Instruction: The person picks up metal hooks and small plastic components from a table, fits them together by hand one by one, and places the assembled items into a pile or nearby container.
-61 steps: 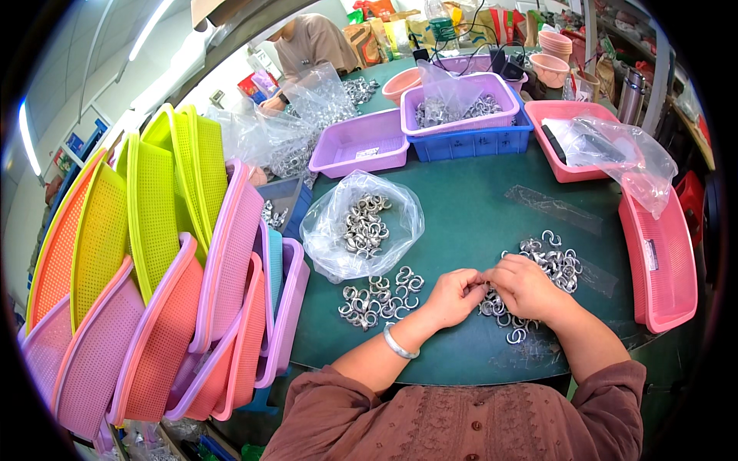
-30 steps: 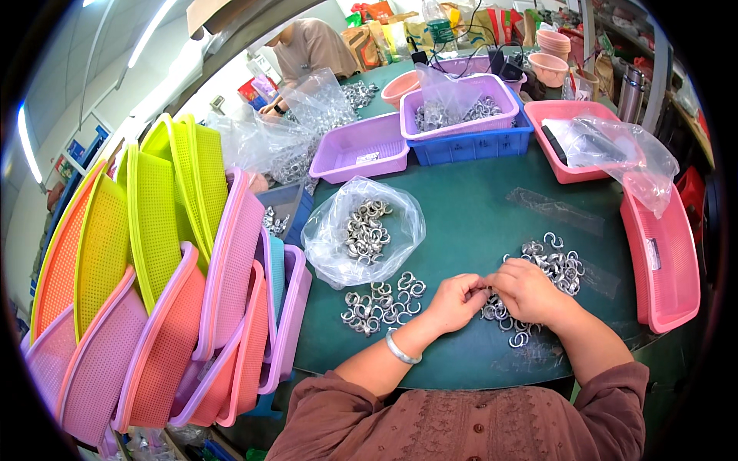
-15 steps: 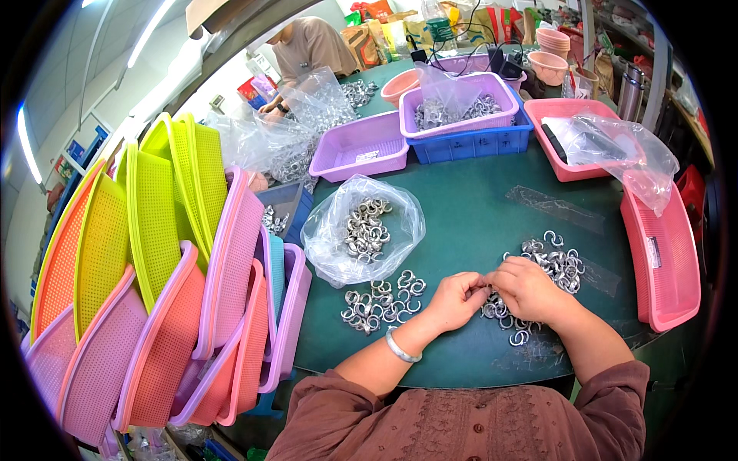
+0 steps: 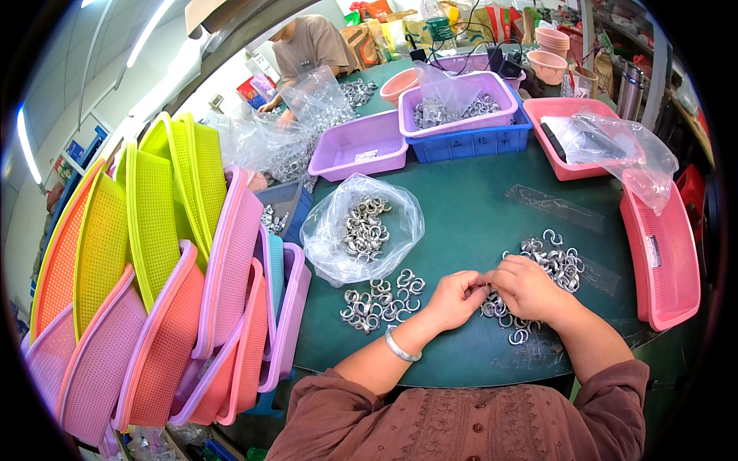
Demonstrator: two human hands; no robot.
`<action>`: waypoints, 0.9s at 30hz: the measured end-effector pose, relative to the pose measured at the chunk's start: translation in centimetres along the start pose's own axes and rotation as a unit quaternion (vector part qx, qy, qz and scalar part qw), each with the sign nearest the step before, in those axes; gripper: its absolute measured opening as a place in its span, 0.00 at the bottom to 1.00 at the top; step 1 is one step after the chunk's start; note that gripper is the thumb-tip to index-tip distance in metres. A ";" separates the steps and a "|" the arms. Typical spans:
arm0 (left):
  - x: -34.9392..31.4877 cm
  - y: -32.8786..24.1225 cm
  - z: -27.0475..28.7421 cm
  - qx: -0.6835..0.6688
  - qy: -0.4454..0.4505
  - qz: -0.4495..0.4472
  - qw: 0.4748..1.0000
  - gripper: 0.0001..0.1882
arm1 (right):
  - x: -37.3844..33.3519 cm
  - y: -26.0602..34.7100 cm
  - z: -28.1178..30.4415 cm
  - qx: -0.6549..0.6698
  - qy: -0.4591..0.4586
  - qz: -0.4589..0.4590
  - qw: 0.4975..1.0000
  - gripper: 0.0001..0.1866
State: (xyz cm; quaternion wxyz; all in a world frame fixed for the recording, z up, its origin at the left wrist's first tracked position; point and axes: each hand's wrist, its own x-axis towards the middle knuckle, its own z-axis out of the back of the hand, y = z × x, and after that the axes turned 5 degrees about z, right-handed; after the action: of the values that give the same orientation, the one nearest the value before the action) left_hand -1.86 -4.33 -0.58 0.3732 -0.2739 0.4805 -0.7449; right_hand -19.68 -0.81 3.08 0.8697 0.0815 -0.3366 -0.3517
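At the near side of the green table (image 4: 461, 207), my left hand (image 4: 457, 298) and my right hand (image 4: 526, 287) meet with fingertips pinched together. Whatever they grip is too small and too covered to make out. Under and behind my right hand spreads a pile of silvery C-shaped metal pieces (image 4: 567, 270). A smaller loose group of the same pieces (image 4: 377, 305) lies left of my left hand. Behind that group, a clear plastic bag (image 4: 406, 240) stands with its mouth spread, holding more metal pieces (image 4: 367, 230). A pale bangle circles my left wrist.
Stacked plastic baskets (image 4: 157, 323) crowd the left. A purple basket (image 4: 361, 165), a blue crate (image 4: 470, 144) and a pink basket (image 4: 573, 163) stand at the back; another pink basket (image 4: 667, 265) leans at the right edge. Across the table, a person (image 4: 311, 50) works beside bags of metal parts.
My hands stay pinched together in nearly the same place. Across the table, the other person's hands and arm have shifted slightly. The piles and the bag look unchanged.
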 end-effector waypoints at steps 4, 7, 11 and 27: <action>0.0 -0.1 0.0 -0.001 0.002 0.001 1.000 0.04 | 0.0 0.0 0.0 0.001 0.002 -0.001 1.000 0.09; 0.0 0.2 -0.1 0.003 -0.004 -0.005 1.000 0.04 | 0.1 0.1 0.1 0.002 0.003 -0.001 1.000 0.09; 0.0 -0.1 0.1 0.014 0.002 0.007 1.000 0.05 | 0.0 0.0 0.0 0.006 0.001 -0.002 1.000 0.09; 0.0 -0.2 0.0 0.006 -0.002 0.001 1.000 0.05 | 0.0 -0.1 0.0 -0.002 0.002 0.001 1.000 0.08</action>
State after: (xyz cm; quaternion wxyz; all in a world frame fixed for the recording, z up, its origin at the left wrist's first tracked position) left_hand -1.88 -4.24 -0.40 0.3763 -0.2732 0.4752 -0.7469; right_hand -19.73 -0.83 3.04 0.8710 0.0801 -0.3339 -0.3513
